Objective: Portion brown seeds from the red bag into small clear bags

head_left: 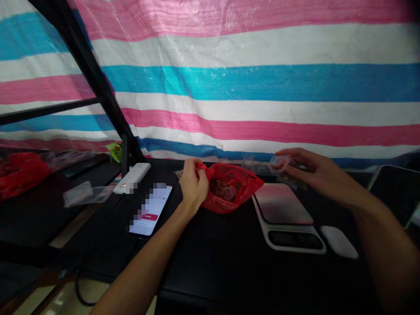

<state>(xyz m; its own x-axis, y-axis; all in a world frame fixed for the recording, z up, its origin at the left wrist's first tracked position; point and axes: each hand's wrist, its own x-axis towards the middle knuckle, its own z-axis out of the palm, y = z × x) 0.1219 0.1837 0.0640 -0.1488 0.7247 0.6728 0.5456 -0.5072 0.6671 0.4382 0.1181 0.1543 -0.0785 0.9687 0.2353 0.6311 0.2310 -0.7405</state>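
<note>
A red plastic bag [229, 190] lies open on the black table [216, 258], with dark small pieces and a small clear cup inside. My left hand [193, 183] is closed, pinching the bag's left rim. My right hand [303, 168] is over the far right of the table, above a kitchen scale [285, 214]. Its fingers pinch a small clear plastic bag [284, 168].
A lit phone [151, 210] lies left of the red bag, with a white power bank [132, 178] beyond it. Clear bags [83, 194] and a red bag [19, 173] sit far left. A white oval object [339, 241] lies by the scale. A striped tarp [249, 83] hangs behind.
</note>
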